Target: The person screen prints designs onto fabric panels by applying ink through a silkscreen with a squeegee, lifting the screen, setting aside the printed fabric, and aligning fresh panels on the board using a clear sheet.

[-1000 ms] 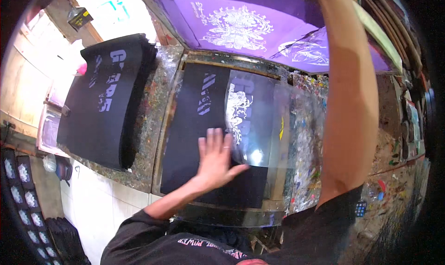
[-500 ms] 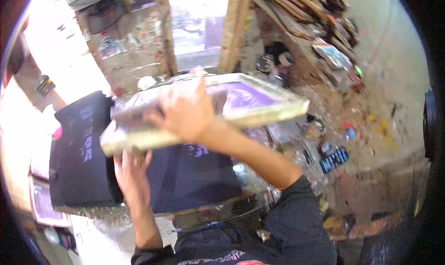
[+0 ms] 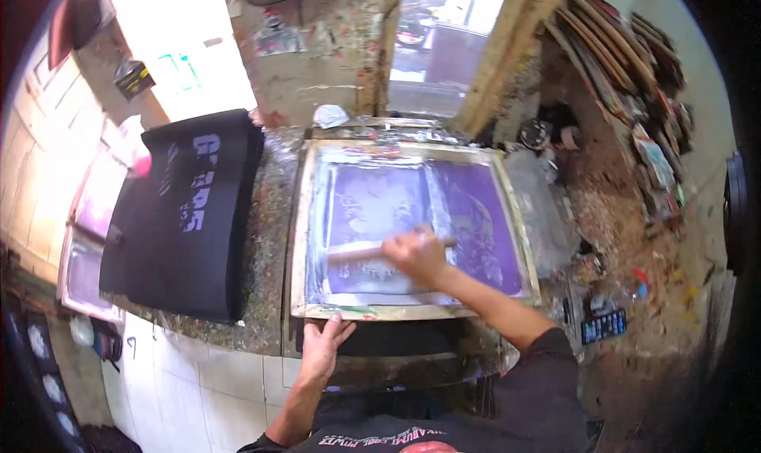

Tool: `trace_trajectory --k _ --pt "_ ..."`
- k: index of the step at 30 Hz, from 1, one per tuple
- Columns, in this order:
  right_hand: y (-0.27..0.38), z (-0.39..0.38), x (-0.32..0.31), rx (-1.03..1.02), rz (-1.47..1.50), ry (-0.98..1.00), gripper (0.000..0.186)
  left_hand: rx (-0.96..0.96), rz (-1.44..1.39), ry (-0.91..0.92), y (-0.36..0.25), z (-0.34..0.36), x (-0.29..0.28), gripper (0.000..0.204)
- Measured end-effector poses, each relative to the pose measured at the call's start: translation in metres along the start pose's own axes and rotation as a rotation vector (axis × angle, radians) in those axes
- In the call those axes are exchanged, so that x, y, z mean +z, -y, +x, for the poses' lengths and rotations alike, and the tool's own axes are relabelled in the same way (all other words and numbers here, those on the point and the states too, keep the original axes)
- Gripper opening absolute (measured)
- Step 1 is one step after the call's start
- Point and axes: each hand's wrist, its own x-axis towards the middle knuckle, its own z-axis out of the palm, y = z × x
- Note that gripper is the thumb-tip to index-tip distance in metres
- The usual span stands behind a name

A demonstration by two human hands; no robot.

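Note:
A printing screen [image 3: 476,199] with purple mesh and a pale wooden frame lies flat over black fabric [image 3: 380,340], which shows below its near edge. My right hand [image 3: 416,259] grips a wooden squeegee [image 3: 353,253], blurred by motion, on the left half of the mesh. Pale ink streaks cover that half. My left hand [image 3: 321,346] holds the screen's near edge, left of the middle. To the left, a stack of black fabric pieces [image 3: 166,239] with pale lettering rests on the paint-splattered bench [image 3: 261,294].
A phone [image 3: 602,324] lies at the bench's right. Worn boards [image 3: 614,61] are piled at the back right, near tins [image 3: 539,132]. Another framed screen [image 3: 83,279] stands at the far left. Beyond the bench are a doorway opening [image 3: 440,33] and tiled floor [image 3: 190,382] below left.
The screen has come down from raised to flat, covering the black fabric and clear sheet. My right hand has moved onto the mesh with the squeegee; my left hand has moved to the frame's edge.

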Motion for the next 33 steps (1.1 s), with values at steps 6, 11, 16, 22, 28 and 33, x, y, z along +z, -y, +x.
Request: trace_trajectory --k 6,11,16,22,28,33 --pt "-0.121 0.157 0.074 0.225 0.120 0.241 0.057 -0.213 0.230 0.068 0.008 0.010 -0.035 0.052" --pt "-0.093 0.136 0.067 0.343 0.131 0.176 0.050 -0.238 0.303 -0.019 -0.006 0.004 -0.019 0.037" --pt "-0.027 0.059 0.030 0.274 0.113 0.185 0.042 -0.302 0.263 0.057 -0.002 0.014 -0.021 0.036" --pt "0.068 -0.017 -0.032 0.201 0.138 0.270 0.012 -0.153 0.270 -0.014 0.009 0.014 -0.029 0.029" --pt "0.091 -0.022 -0.075 0.241 0.157 0.150 0.039 0.010 0.268 -0.028 0.010 0.007 -0.035 0.025" --pt "0.062 0.021 -0.141 0.386 -0.100 -0.308 0.050 0.455 0.217 0.166 -0.085 -0.016 0.047 0.035"
